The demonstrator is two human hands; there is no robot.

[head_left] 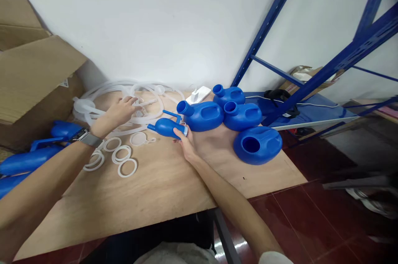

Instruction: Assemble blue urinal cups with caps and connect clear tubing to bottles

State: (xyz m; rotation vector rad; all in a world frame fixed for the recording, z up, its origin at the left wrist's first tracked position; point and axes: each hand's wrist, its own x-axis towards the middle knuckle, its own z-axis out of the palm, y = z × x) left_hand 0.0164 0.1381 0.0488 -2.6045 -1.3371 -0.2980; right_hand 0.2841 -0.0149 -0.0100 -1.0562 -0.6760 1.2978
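My right hand [186,143] grips a small blue plastic bottle [166,127] by its white-capped wide end. A narrow spout points left from it, and a bar handle sticks up along its side. My left hand [122,110] reaches over clear plastic parts [143,110] lying among coiled translucent tubes [112,85]. Its fingers are bent and slightly apart, and their tips are close to these parts; no held thing shows in them. A flat translucent cap with a tab [138,138] and several white rings [127,168] lie on the table below my left hand.
Several blue jugs, including a wide-mouthed jug [258,145], stand on the right of the wooden table [174,185]. A white power strip [200,94] lies by the wall. More blue bottles [31,160] and a cardboard box [40,73] are at left; a blue metal rack [267,23] rises at right.
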